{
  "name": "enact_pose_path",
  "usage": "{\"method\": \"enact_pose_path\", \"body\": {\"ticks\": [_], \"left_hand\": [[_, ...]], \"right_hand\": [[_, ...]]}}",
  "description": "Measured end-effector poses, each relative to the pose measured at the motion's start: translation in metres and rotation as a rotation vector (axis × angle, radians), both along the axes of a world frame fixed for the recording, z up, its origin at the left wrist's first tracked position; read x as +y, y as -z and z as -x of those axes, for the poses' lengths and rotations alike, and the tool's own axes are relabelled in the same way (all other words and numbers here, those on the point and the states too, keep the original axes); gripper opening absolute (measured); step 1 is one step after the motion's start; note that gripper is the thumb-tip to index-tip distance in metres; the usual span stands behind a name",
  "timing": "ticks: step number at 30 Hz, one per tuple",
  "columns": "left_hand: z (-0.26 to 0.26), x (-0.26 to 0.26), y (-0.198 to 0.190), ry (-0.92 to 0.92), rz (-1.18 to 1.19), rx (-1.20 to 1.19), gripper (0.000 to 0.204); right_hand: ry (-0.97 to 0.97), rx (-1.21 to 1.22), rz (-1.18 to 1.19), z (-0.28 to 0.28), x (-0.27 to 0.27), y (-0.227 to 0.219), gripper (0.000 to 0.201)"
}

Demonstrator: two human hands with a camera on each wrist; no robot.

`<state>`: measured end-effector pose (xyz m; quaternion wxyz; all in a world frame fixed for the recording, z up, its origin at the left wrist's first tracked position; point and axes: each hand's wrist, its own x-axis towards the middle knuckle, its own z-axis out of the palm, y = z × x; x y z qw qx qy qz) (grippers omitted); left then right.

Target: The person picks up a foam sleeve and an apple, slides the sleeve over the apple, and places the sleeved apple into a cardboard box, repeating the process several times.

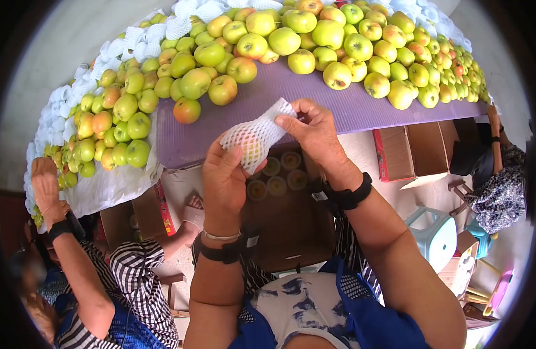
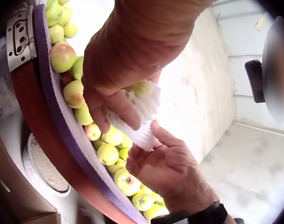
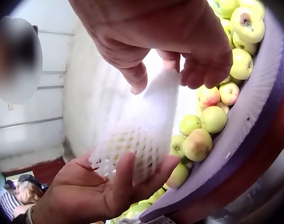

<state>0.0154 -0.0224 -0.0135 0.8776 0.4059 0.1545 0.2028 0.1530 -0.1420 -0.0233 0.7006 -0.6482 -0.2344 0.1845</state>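
Note:
Over the near edge of the table, a white foam net sleeve point(image 1: 267, 129) covers a yellow-green apple point(image 1: 251, 152), whose skin shows through the mesh. My left hand point(image 1: 224, 180) grips the apple end, fingers and thumb around the netting. At the sleeve's other, narrower end, my right hand point(image 1: 316, 132) pinches the foam between thumb and fingers. In the right wrist view the stretched mesh point(image 3: 132, 149) lies against the left fingers point(image 3: 125, 175). The left wrist view has the right thumb point(image 2: 165, 133) against the sleeve's tip.
Heaped apples point(image 1: 282, 41) cover the back of the purple-padded table point(image 1: 268, 87), with more foam sleeves point(image 1: 140, 38) behind them. Below my hands, an open carton point(image 1: 291, 232) contains several apples. Another carton point(image 1: 422, 148) and a pale stool point(image 1: 434, 235) stand right. People work on both sides.

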Motion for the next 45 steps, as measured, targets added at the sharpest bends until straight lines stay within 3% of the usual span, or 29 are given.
{"method": "enact_pose_path", "body": {"ticks": [3,6,9,15,18,21,24,27,34,39,42,45], "left_hand": [[0.001,-0.002,-0.002,0.003,0.007,0.018,0.036],[0.002,-0.001,-0.002,-0.009,0.03,0.032,0.037],[0.002,0.0,0.001,-0.017,0.041,0.036,0.037],[0.002,0.002,0.003,-0.049,-0.012,0.074,0.035],[0.002,0.002,0.003,-0.067,-0.042,0.067,0.034],[0.002,0.003,0.002,-0.062,-0.046,0.02,0.035],[0.002,0.003,0.001,-0.045,-0.054,0.009,0.037],[0.001,-0.004,-0.007,-0.042,-0.057,-0.002,0.039],[0.0,-0.007,-0.006,-0.001,0.061,-0.04,0.041],[-0.001,-0.01,-0.003,-0.015,-0.105,0.012,0.044],[-0.002,-0.015,-0.005,-0.043,-0.133,0.048,0.043],[-0.005,-0.018,0.001,-0.077,-0.16,0.042,0.042]], "right_hand": [[0.021,-0.042,0.01,0.002,-0.001,-0.005,0.016],[-0.019,0.066,-0.124,0.006,-0.001,-0.012,0.013],[0.065,-0.085,-0.128,0.007,0.002,-0.004,0.011],[0.17,-0.755,-0.022,0.005,0.0,-0.012,0.011],[0.061,-0.176,-0.122,0.016,0.001,-0.015,0.007],[-0.107,0.163,-0.136,0.005,-0.001,-0.011,0.007],[-0.194,0.143,-0.003,0.004,-0.004,-0.017,0.009],[-0.163,0.015,-0.081,0.014,0.0,-0.023,0.014],[-0.109,0.085,-0.138,0.019,0.007,-0.016,0.017],[-0.104,0.08,-0.139,0.019,0.007,-0.014,0.018],[-0.018,-0.042,-0.135,0.027,0.013,-0.013,0.019],[0.122,-0.823,0.013,0.022,0.011,-0.01,0.025]]}}
